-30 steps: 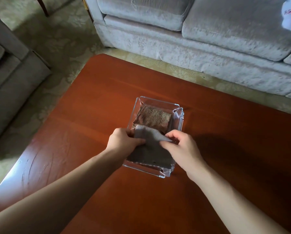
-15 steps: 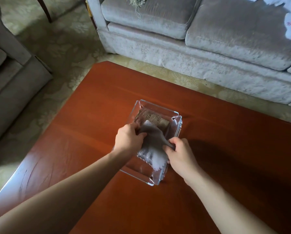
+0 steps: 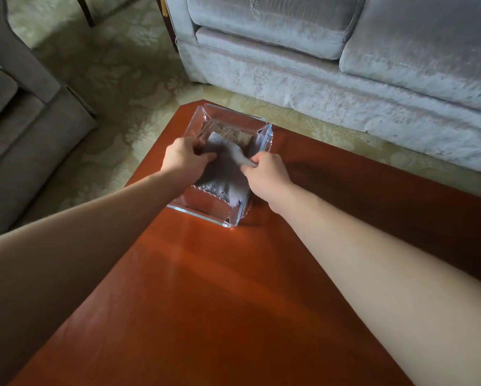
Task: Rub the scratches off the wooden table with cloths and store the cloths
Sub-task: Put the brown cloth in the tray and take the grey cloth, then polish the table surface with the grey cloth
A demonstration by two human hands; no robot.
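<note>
Clear glass dish [image 3: 200, 215] slid to corner of reddish wooden table [image 3: 233, 302] by pale sofa [image 3: 345, 87]; left hand [image 3: 185, 160], right hand [image 3: 267, 171] pinch grey cloth [image 3: 222, 174]

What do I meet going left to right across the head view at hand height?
armchair → carpet → left hand → grey cloth → right hand → wooden table

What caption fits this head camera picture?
Left hand and right hand hold a grey cloth in a clear dish on the wooden table.
</note>
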